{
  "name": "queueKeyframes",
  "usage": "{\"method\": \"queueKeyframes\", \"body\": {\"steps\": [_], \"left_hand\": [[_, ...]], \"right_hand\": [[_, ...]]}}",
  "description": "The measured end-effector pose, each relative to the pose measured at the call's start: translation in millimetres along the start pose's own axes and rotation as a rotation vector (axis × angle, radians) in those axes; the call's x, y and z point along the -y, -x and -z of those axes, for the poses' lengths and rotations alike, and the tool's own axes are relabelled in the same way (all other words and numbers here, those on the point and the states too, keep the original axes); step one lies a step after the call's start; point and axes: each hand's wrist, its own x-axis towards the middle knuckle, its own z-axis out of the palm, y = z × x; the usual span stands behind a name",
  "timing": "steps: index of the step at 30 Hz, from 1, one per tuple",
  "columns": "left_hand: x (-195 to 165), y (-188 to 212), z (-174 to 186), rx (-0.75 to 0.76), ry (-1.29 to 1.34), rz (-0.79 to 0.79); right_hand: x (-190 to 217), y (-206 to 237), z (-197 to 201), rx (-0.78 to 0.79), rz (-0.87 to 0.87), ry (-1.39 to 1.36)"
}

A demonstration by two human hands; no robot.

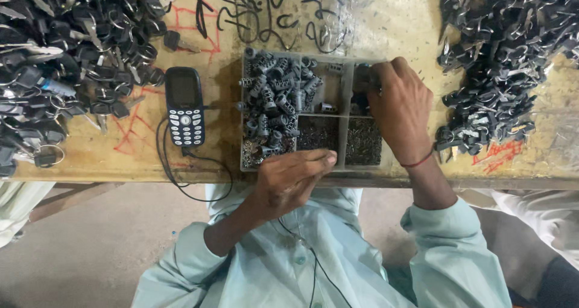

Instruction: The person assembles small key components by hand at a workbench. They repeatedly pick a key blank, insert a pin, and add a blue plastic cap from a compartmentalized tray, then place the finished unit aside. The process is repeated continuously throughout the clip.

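A clear plastic parts tray [341,116] with several compartments sits at the front edge of a worn wooden table [386,24]. Its left compartment is heaped with small grey metal cylinders [274,97]; the lower compartments hold tiny dark pins [363,142]. My left hand [289,181] is at the tray's front rim, fingers pinched together; what they hold, if anything, is hidden. My right hand [399,106] reaches into the tray's upper right compartment, fingertips down among small dark parts. A red thread circles that wrist.
A dark keypad phone [184,106] with a black cable [181,187] lies left of the tray. Heaps of dark keys on rings [66,48] fill the table's left side. Another pile of dark metal parts [500,60] lies on the right. Another person's light clothing [543,214] shows at right.
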Motion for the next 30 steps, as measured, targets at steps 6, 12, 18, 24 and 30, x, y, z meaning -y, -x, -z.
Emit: {"method": "queueKeyframes", "body": {"steps": [6, 12, 18, 24, 30], "left_hand": [[12, -2, 2, 0.054, -0.004, -0.015], [6, 6, 6, 0.145, -0.284, -0.14], [2, 3, 6, 0.223, -0.444, -0.347], [0, 4, 8, 0.257, -0.47, -0.396], [-7, 5, 9, 0.261, -0.242, -0.274]], "right_hand": [[4, -3, 3, 0.05, 0.006, 0.024], [3, 15, 51, 0.256, -0.144, -0.937], [28, 81, 43, 0.503, -0.496, -1.465], [33, 92, 28, 0.493, -0.496, -1.554], [34, 96, 27, 0.639, -0.42, -1.616]]}}
